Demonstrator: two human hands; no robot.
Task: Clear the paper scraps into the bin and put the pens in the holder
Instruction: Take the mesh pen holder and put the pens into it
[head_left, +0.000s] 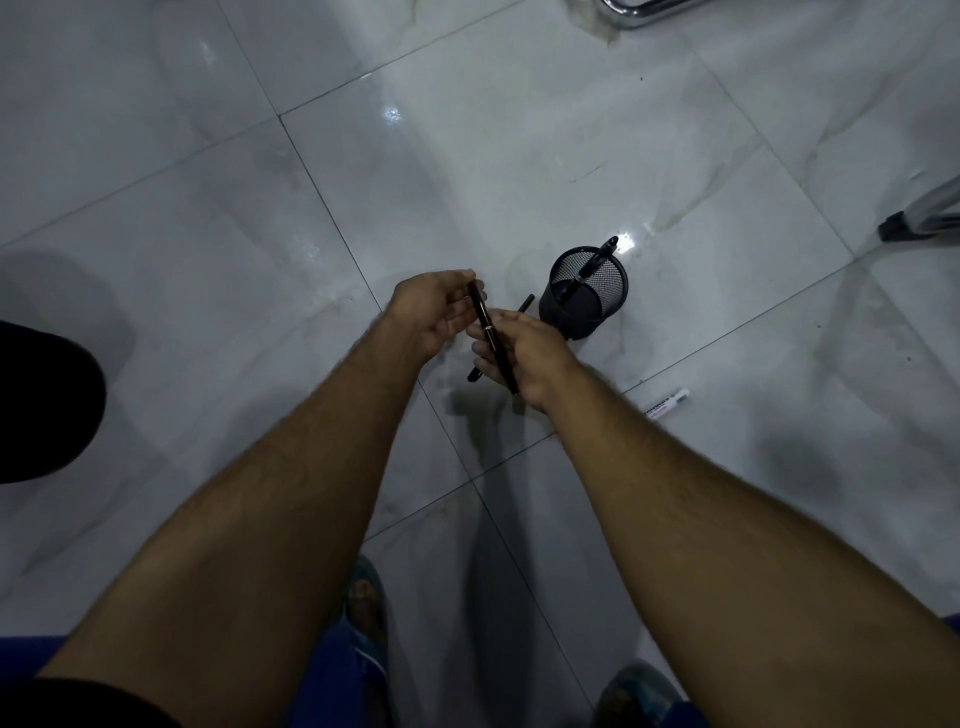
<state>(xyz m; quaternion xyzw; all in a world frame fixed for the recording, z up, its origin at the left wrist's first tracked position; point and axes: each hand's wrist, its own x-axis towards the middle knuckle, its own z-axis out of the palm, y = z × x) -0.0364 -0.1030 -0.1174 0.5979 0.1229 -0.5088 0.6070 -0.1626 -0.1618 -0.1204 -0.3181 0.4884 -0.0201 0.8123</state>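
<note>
Glossy tiled floor (208, 182) fills the view, things sit on it directly. Dark rounded object (41, 400) at left edge, cut off, can't tell what it is. Chrome chair legs (919, 218) at the right edge and top.

Both forearms reach forward, hands meet mid-frame. Left hand (431, 312): grip pinched on the upper end of a dark pen (491, 338) with a metal band. Right hand (524, 358): grip closed around the same pen's lower half plus a second black pen (524, 303), which crosses under the palm and pokes out both sides.

Black mesh holder (584, 293) stands upright just beside the right hand, one black pen in holder (592, 270) leaning on the rim. White marker (667, 404) lies flat on the floor near the right wrist, not touching it.
</note>
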